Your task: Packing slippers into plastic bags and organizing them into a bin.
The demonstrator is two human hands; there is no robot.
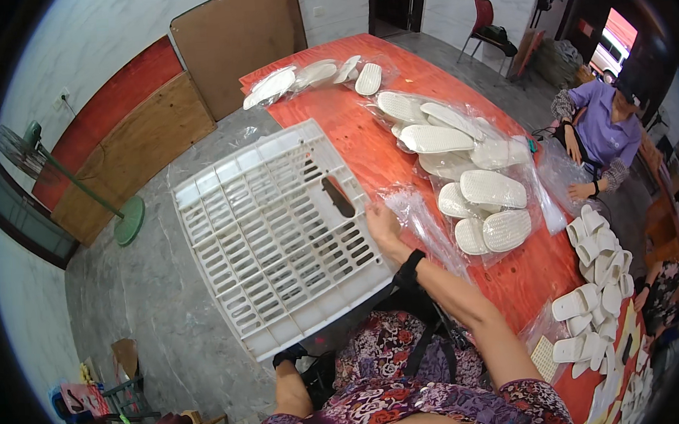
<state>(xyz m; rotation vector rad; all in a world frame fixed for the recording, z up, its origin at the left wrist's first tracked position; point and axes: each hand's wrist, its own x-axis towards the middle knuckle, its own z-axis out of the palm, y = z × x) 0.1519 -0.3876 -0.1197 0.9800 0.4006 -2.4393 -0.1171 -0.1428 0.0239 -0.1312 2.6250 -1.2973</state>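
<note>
A white slatted plastic crate (pixel 258 205) is tilted in front of me, left of the red table, with its grid of slots facing me. My right hand (pixel 384 226) is closed on the crate's right edge, beside its oblong handle opening. A black band circles that wrist. My left forearm reaches up to the crate's lower edge, where a black wristband shows; my left hand itself is hidden behind the crate. Just right of my right hand, clear plastic bags (pixel 425 227) lie on the table, near cream slippers (pixel 493 188) in clear wrapping.
The red table (pixel 351 131) stretches away to my right, with more wrapped slippers (pixel 317 73) at its far end. Unwrapped slippers (pixel 598 244) are piled at the right. A person in purple (pixel 607 125) works across the table. A green fan (pixel 130 221) stands left on the grey floor.
</note>
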